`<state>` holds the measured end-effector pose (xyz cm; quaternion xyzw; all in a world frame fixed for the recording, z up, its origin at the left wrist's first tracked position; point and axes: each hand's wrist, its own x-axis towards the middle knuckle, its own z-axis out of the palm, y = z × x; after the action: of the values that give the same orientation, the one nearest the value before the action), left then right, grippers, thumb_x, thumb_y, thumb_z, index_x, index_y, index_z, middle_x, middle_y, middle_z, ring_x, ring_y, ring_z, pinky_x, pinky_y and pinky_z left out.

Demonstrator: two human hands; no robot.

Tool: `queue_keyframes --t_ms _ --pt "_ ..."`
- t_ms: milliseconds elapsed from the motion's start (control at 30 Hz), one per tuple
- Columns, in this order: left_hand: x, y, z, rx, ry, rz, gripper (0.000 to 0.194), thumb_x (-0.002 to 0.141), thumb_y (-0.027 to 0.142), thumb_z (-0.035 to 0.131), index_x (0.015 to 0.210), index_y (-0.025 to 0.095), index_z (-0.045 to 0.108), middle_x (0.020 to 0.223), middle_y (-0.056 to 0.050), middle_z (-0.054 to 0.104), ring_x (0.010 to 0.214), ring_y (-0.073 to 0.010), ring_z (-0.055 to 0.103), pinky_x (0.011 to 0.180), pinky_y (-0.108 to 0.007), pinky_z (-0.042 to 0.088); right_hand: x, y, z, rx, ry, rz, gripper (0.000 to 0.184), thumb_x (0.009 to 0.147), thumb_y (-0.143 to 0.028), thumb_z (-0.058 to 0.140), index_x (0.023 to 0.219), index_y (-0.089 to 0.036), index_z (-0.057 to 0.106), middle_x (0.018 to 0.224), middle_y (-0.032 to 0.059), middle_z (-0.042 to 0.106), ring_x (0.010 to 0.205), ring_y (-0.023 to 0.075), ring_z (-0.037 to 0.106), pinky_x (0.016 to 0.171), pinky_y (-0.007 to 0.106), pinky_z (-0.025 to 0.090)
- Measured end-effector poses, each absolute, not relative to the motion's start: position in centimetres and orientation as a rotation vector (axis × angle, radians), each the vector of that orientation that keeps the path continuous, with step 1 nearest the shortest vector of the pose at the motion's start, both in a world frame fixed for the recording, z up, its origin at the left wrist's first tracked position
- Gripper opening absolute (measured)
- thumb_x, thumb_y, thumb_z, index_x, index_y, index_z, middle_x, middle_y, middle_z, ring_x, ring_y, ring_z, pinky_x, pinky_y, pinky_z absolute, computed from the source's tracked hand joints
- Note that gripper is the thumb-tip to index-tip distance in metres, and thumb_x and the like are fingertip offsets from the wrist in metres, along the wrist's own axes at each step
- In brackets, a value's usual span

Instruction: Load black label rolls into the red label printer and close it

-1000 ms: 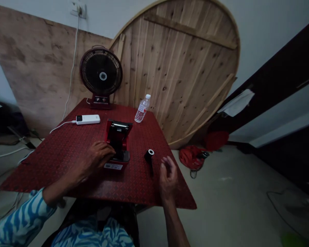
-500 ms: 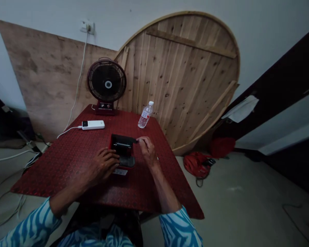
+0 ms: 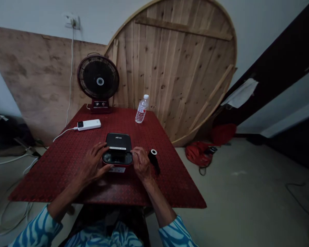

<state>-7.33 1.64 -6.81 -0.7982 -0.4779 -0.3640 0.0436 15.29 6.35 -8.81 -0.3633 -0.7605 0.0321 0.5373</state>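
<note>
A small red-and-black printer with a black lid sits on the table in front of me. Pale lettering marks the lid, and a white strip runs along its front edge. Before that strip the dark inside shows through an opening. My left hand holds the printer's left side, thumb along the front edge. At the right side of the printer, my right hand has its fingers bent and pressed to the edge by the lid. Just right of that hand lies a dark roll with a white end and a dark strip trailing from it.
On the red patterned table stand a fan and a water bottle. A white power bank with a cable lies at the left. A large round wooden board leans on the wall. Red bags lie on the floor.
The lid that stood raised now lies lower, its lettered top in view. My right hand has moved down to the printer's side, uncovering the dark roll. The view has shifted slightly.
</note>
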Motion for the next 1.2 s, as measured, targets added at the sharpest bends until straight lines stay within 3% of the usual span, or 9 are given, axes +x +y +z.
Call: queue_keyframes --t_ms 167,300,367,500,633,800,967,1200 --pt "-7.6 1.7 -6.6 -2.451 -1.545 -1.03 0.05 0.08 0.045 0.062 0.122 0.02 0.052 0.13 -0.014 0.055 0.124 -0.0314 0.046 0.1 -0.048 0.038 15.2 6.2 -8.9 -0.872 -1.8 0.065 0.024 0.095 -0.023 0.037 0.088 -0.02 0.06 0.083 0.0058 0.063 0.082 0.0174 0.06 0.075 0.033 0.042" --pt "-7.7 1.5 -6.6 -2.536 -1.625 -1.162 0.05 0.077 0.043 0.065 0.121 0.02 0.055 0.132 -0.014 0.054 0.123 -0.0314 0.047 0.102 -0.048 0.036 15.0 6.3 -9.3 -0.88 -1.773 0.176 0.026 0.095 -0.026 0.037 0.088 -0.02 0.061 0.085 0.0061 0.064 0.084 0.0178 0.061 0.077 0.034 0.043" --pt "-7.7 1.3 -6.7 -2.609 -1.726 -1.376 0.054 0.078 0.042 0.063 0.126 0.02 0.052 0.139 -0.014 0.048 0.127 -0.0305 0.044 0.105 -0.048 0.034 14.7 6.3 -10.0 -0.885 -1.701 0.3 0.027 0.095 -0.028 0.036 0.092 -0.021 0.062 0.091 0.0066 0.064 0.09 0.0182 0.061 0.081 0.034 0.045" --pt "-7.0 1.2 -6.1 -2.272 -2.197 -2.19 0.055 0.083 0.043 0.055 0.133 0.022 0.047 0.139 -0.011 0.048 0.127 -0.0277 0.045 0.105 -0.042 0.036 14.2 6.2 -11.6 -0.969 -1.509 0.552 0.033 0.094 -0.035 0.036 0.119 -0.022 0.054 0.11 0.0075 0.064 0.103 0.0194 0.06 0.089 0.036 0.047" --pt "-6.1 2.3 -4.7 -1.993 -2.431 -2.615 0.061 0.073 0.037 0.068 0.129 0.02 0.052 0.129 -0.011 0.057 0.119 -0.0281 0.052 0.096 -0.037 0.043 14.2 6.1 -12.2 -1.017 -1.528 0.657 0.036 0.095 -0.036 0.036 0.124 -0.024 0.053 0.119 0.0069 0.063 0.111 0.0204 0.058 0.095 0.038 0.046" --pt "-6.0 3.4 -4.1 -2.008 -2.507 -2.737 0.065 0.064 0.028 0.072 0.126 0.019 0.055 0.118 -0.01 0.064 0.1 -0.0245 0.063 0.082 -0.032 0.05 14.3 6.0 -12.0 -1.001 -1.587 0.634 0.034 0.095 -0.033 0.034 0.122 -0.025 0.054 0.115 0.0063 0.063 0.11 0.0194 0.058 0.095 0.036 0.046" --pt "-6.6 3.7 -4.5 -2.046 -2.503 -2.837 0.065 0.064 0.023 0.073 0.127 0.022 0.055 0.117 -0.008 0.065 0.098 -0.0217 0.063 0.077 -0.026 0.051 14.3 6.0 -12.0 -1.007 -1.595 0.636 0.034 0.096 -0.033 0.034 0.121 -0.024 0.054 0.114 0.0071 0.062 0.11 0.0197 0.058 0.095 0.037 0.046" --pt "-6.7 4.7 -4.3 -1.879 -2.551 -3.056 0.061 0.05 0.01 0.076 0.109 0.021 0.064 0.106 -0.005 0.069 0.083 -0.0174 0.066 0.067 -0.023 0.052 14.2 6.1 -12.0 -1.021 -1.594 0.631 0.034 0.096 -0.032 0.033 0.121 -0.024 0.054 0.112 0.0077 0.062 0.109 0.019 0.058 0.095 0.036 0.046"
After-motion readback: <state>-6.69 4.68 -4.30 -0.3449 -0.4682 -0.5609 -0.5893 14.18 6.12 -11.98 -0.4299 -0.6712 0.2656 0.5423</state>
